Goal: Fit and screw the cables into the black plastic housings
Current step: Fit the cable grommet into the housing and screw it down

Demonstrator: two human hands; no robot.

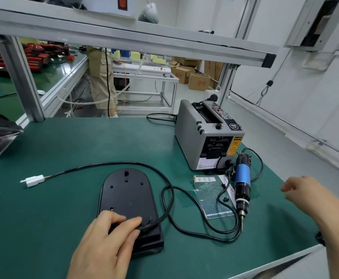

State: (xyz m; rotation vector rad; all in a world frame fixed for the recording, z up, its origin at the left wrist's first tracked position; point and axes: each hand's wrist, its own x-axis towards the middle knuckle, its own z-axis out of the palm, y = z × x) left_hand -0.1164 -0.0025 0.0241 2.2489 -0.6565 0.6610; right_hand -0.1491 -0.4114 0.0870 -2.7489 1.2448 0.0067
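Note:
A black plastic housing (127, 196) lies flat on the green mat in front of me, its rounded end pointing away. A black cable (104, 164) loops from the housing's near right corner, around its far end, to a white connector (33, 180) on the left. My left hand (108, 242) rests on the near end of the housing, with thumb and fingers pressing the cable end there. My right hand (305, 194) hovers above the mat at the right, fingers loosely curled, holding nothing. A blue and black electric screwdriver (242, 186) lies between the housing and my right hand.
A grey tape dispenser machine (204, 133) stands at the back right of the green mat (64, 218). A clear bag with small black screws (212, 196) lies beside the screwdriver, whose own cord (194, 220) curls across the mat. A person stands beyond the bench.

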